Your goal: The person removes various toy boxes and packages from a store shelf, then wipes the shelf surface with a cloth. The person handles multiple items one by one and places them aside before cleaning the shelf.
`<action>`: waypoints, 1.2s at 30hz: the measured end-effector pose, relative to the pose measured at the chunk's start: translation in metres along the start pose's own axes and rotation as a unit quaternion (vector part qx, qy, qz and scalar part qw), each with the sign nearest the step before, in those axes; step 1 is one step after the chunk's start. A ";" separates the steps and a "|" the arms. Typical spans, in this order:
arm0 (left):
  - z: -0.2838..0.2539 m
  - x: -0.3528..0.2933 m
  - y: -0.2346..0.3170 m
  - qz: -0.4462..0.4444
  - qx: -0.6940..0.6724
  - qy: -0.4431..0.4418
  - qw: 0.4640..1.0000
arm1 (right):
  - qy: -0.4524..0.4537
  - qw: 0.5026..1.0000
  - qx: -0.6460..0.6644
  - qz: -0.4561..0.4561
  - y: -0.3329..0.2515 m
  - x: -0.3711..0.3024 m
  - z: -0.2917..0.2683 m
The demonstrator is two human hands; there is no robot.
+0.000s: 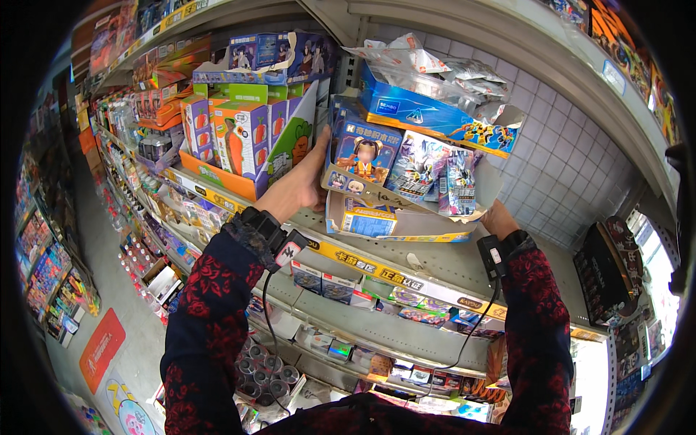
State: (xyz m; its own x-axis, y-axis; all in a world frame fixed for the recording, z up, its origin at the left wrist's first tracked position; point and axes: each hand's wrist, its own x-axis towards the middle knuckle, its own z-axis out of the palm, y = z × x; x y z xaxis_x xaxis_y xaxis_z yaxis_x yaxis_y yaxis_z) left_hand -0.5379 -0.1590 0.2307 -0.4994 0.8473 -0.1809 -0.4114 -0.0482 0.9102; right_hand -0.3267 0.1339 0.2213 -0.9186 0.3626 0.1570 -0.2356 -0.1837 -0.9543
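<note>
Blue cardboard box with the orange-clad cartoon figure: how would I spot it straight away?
Above the grey metal shelf, find the open cardboard tray between the person's left hand and right hand. The blue cardboard box stands towards its left end. Unlike the shiny silvery-purple packets to its right, it is boxy, with one large figure on its front.

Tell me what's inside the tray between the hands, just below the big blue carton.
The tray shows a blue figure-printed box at left and shiny packets at right; anything behind or beneath them is covered.
</note>
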 end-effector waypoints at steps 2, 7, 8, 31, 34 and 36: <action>0.001 0.003 0.001 0.017 -0.040 -0.038 0.998 | 0.012 1.000 -0.001 -0.004 0.001 -0.003 0.000; 0.013 -0.001 -0.005 0.121 -0.076 -0.059 0.988 | 0.032 0.999 -0.010 -0.018 0.001 -0.006 0.003; 0.017 -0.005 -0.004 0.126 -0.079 -0.053 0.987 | 0.033 0.999 -0.012 -0.022 0.000 -0.007 0.003; 0.029 -0.122 -0.034 0.198 -0.138 -0.132 0.962 | 0.002 0.995 -0.043 -0.086 -0.009 -0.055 0.032; 0.041 -0.153 -0.047 0.207 -0.149 -0.138 0.957 | -0.016 0.995 -0.041 -0.088 -0.009 -0.066 0.037; 0.046 -0.172 -0.055 0.210 -0.157 -0.142 0.955 | -0.026 0.995 -0.038 -0.090 -0.008 -0.073 0.041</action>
State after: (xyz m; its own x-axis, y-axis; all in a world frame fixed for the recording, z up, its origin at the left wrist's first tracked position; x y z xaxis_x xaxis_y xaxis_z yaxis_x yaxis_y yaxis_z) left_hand -0.3940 -0.2779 0.2286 -0.4616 0.8259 0.3239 -0.4516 -0.5330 0.7155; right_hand -0.2711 0.0713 0.2280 -0.8792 0.3355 0.3382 -0.3751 -0.0499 -0.9256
